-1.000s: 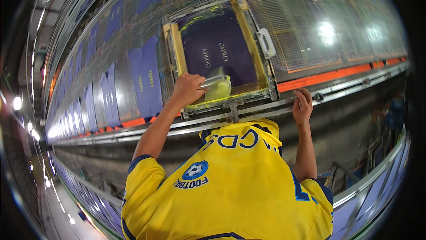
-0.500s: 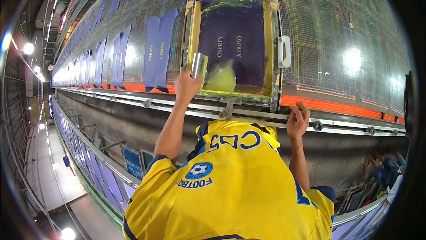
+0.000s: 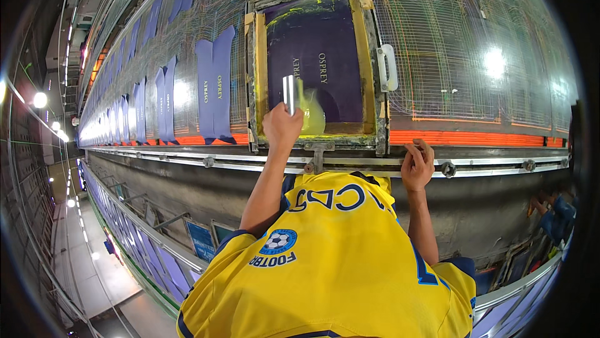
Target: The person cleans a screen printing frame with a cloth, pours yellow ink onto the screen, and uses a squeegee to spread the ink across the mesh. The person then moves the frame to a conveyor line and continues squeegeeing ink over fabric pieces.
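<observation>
My left hand [image 3: 284,126] is wrapped round a shiny metal squeegee [image 3: 289,93], held over the left part of a screen-printing frame [image 3: 379,113]. The squeegee stands at the left edge of a pool of yellow-green ink [image 3: 314,111] on the dark purple mesh [image 3: 312,35] and covers part of the lettering there. Yellow ink smears also mark the mesh's far edge. My right hand [image 3: 417,164] hangs by the metal rail [image 3: 481,163], right of the frame, its fingers loosely bent and apart with nothing in them.
A white handle [image 3: 387,68] is fixed to the frame's right side. Purple fabric pieces [image 3: 215,88] with printed lettering lie in a row along the long table [image 3: 450,44] to the left. An orange strip [image 3: 462,139] runs along its near edge. Another person's arm [image 3: 553,216] shows at far right.
My left hand has moved the squeegee right, from the frame's left edge to the ink pool. The view has shifted slightly; my right hand stays by the rail.
</observation>
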Available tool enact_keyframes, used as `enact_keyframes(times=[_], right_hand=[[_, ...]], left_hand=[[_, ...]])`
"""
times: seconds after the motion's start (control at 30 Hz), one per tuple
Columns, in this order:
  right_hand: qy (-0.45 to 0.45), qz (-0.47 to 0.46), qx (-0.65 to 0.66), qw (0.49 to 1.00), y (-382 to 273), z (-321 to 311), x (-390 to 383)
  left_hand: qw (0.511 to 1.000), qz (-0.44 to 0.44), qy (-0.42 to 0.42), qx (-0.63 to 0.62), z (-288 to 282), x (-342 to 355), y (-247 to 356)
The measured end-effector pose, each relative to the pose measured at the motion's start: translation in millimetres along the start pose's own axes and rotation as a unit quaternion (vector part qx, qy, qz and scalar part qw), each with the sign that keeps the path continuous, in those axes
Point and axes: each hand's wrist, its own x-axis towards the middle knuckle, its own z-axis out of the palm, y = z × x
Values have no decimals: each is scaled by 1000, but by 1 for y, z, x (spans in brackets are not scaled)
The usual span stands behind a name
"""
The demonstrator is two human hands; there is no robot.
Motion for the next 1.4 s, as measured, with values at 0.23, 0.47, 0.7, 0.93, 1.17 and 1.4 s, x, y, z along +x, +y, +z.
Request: enact_keyframes(times=[0.23,0.47,0.7,0.93,1.17,1.4], right_hand=[[13,8,8,1000,3,2,-2],[1,6,9,1000,-16,-3,34],[-13,115,78,990,-31,58,166],[-72,211,-23,974,-28,138,225],[-45,197,-24,979,-47,130,216],[-76,219,-53,971,-57,131,220]], left_hand=[[958,256,-126,-22,-34,48,8],[883,413,-220,-36,-47,32,-53],[869,436,-230,-37,-34,19,-81],[853,502,-136,-31,-11,57,-59],[860,490,-123,-71,-21,28,-74],[869,473,-120,-76,-13,29,-83]])
